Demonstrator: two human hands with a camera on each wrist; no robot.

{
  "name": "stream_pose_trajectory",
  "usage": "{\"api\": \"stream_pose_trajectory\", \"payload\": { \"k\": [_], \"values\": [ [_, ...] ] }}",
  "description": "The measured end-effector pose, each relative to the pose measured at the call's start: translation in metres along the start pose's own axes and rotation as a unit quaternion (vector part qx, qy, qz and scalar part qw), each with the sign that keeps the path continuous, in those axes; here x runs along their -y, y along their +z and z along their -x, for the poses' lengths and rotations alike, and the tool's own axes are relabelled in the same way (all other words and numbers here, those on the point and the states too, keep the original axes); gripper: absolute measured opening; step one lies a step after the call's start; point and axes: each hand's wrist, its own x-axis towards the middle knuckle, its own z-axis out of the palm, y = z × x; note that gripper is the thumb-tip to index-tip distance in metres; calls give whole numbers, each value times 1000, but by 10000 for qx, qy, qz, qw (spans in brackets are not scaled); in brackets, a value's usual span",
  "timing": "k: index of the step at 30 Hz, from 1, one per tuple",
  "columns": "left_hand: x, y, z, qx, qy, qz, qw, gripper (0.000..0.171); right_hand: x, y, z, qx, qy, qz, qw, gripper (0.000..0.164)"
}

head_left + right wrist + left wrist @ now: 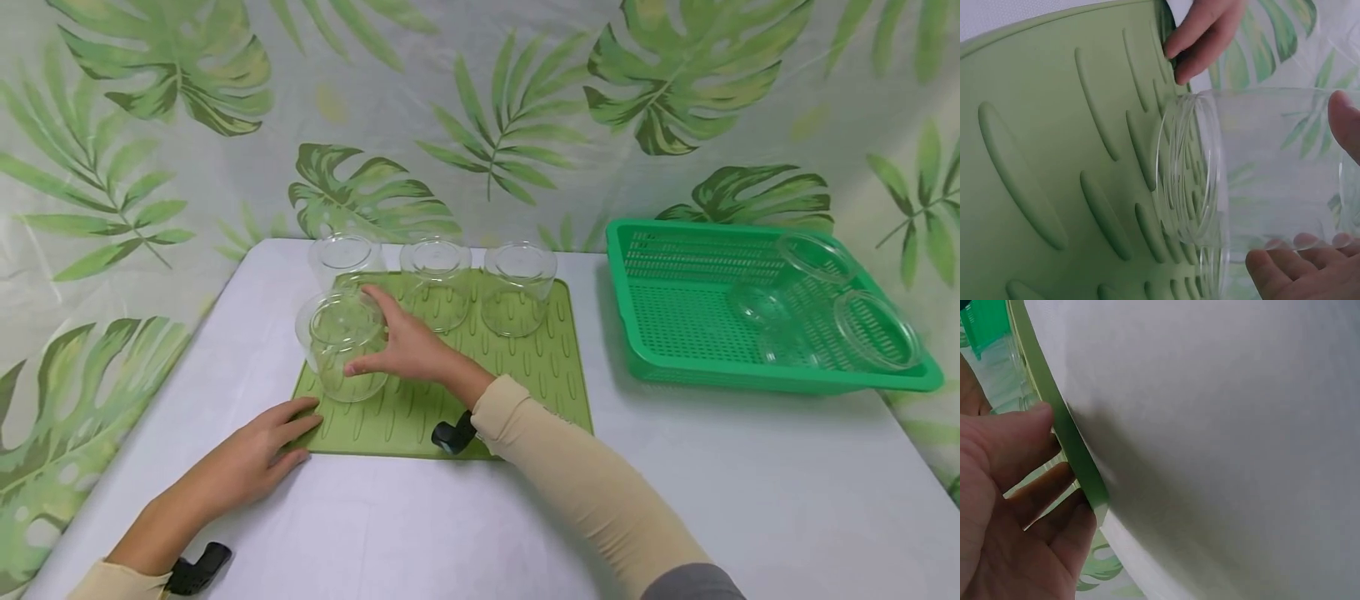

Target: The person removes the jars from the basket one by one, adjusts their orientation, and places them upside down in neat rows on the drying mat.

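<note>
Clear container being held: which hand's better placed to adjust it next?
Probably the right hand: its thumb and fingers curve around the clear container, while the left hand touches the green mat by one corner.

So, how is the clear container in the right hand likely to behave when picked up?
The clear container is probably stiff: its wall shows no dent under the right hand. Its smooth, glossy surface may be slippery. Being round, it would likely roll if tipped over.

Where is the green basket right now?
In the head view, the green basket stands at the right on the white table, beside the green mat.
</note>
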Motion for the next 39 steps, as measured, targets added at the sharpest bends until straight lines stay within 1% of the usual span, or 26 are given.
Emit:
{"api": "stream_pose_trajectory", "payload": {
  "k": [4,8,13,17,20,27,33,39],
  "values": [
    [1,-2,1,97,159,-155,9997,44,0,2,-2,61,-120,33,9999,112],
    [1,-4,1,273,314,-381,9984,45,0,4,-3,114,-195,-25,9997,109],
    [1,-7,2,459,316,-526,9971,46,-2,4,-4,204,-259,-100,9994,110],
    [1,-7,3,301,511,-552,9967,46,-3,6,-4,302,-268,-108,9991,112],
    [2,-7,3,167,652,-596,9959,46,-3,6,-4,296,-274,-80,9992,111],
    [2,-8,0,338,586,-583,9960,45,-4,9,-6,301,-294,-186,9989,108],
    [1,-8,-1,249,582,-577,9963,44,-5,12,-8,341,-329,-303,9984,109],
    [0,-8,-2,220,614,-563,9963,45,-4,10,-7,363,-136,-357,9986,113]
  ]
}}
